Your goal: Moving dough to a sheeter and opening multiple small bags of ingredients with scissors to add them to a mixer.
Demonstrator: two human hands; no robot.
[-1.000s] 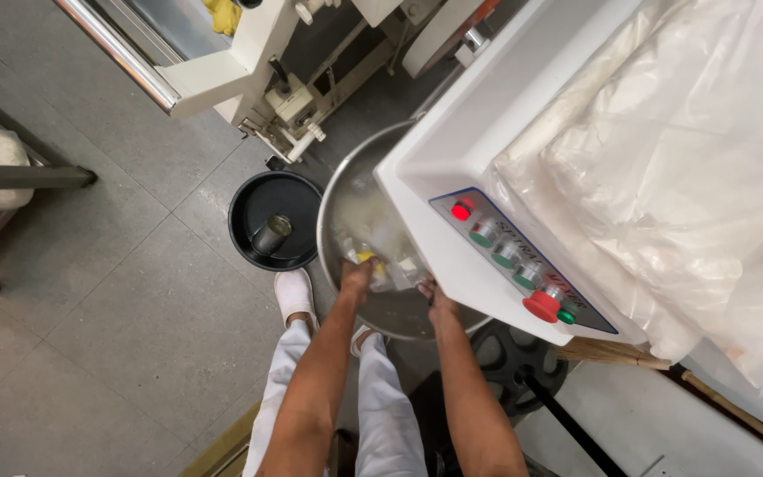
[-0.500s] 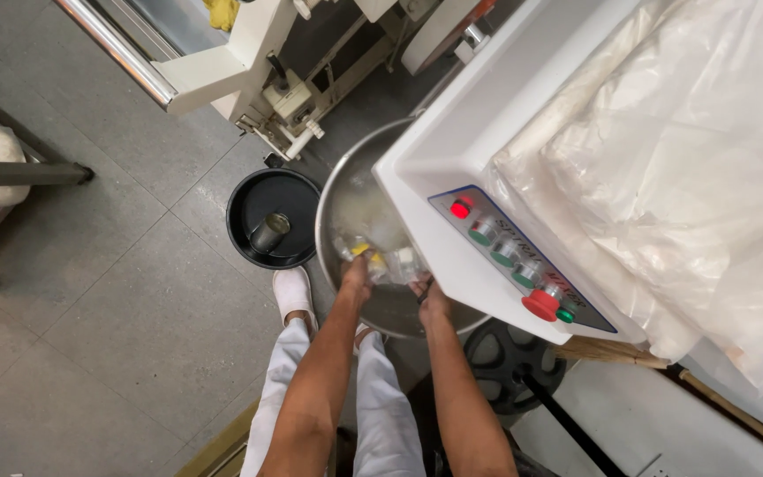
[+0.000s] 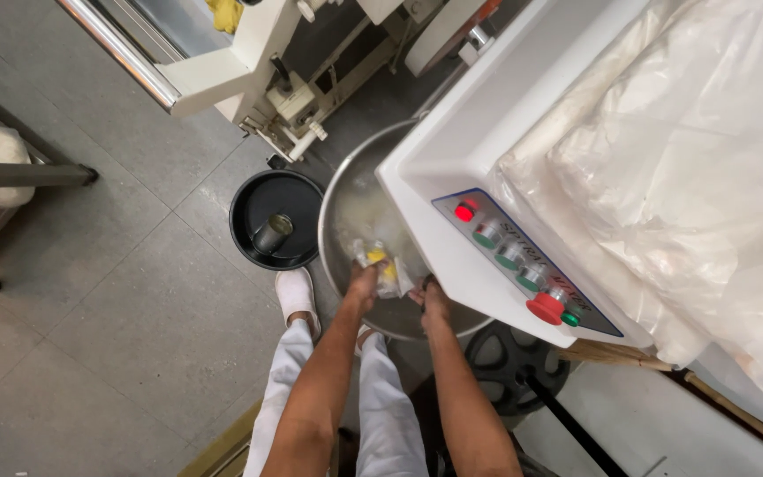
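Both hands reach down into a large steel mixing bowl (image 3: 346, 221) that sits under the white mixer (image 3: 452, 150): the left hand (image 3: 366, 284) is closed on a crumpled clear and yellow wrapper (image 3: 381, 263) near the bowl's near side. The right hand (image 3: 434, 300) rests at the bowl's rim (whether its fingers are apart or together I cannot tell). A black bucket (image 3: 253, 225) holding a small metal cup (image 3: 271, 234) stands on the floor just left of the bowl.

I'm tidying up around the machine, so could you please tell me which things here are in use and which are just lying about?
In use:
left hand and right hand, both down in the steel bowl
yellow and clear packet between them
white mixer over the bowl

Lying about:
black bucket holding a metal cup
clear plastic sheet on the mixer
black wheel on the floor
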